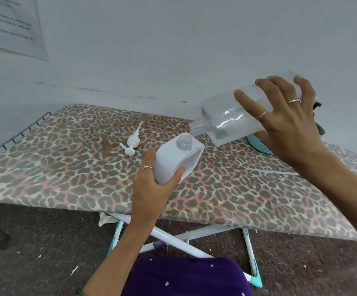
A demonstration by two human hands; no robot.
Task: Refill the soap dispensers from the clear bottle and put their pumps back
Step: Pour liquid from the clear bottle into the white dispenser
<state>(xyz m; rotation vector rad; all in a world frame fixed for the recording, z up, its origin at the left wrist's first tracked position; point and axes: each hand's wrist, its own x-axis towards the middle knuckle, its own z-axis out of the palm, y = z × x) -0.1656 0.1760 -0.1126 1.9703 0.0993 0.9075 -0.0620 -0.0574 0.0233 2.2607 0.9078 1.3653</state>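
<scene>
- The soap dispenser [174, 162], a white one with a clear threaded neck, is the thing we anchor everything to; we hold it tilted above the leopard-print ironing board [66, 171], which serves as our counter.
- Our left hand [154, 184] has its grip closed round the dispenser's lower body, thumb across the front.
- Our right hand [284, 122] has its grip wrapped loosely over the clear bottle [226, 120], fingers spread; the bottle lies nearly on its side, up and to the right of the dispenser, its open mouth right at the dispenser's neck.
- A thin stream seems to pass from mouth to neck, so we judge the pour is under way; the bottle looks mostly empty.
- The dispenser's fill level is hidden behind its white shell, so we cannot tell it.
- The pump [132, 142] lies on the board just left of the dispenser, apart from it, so refitting it is left to do.
- We count one dispenser, one clear bottle and one pump in view; any other dispensers are out of sight.
</scene>
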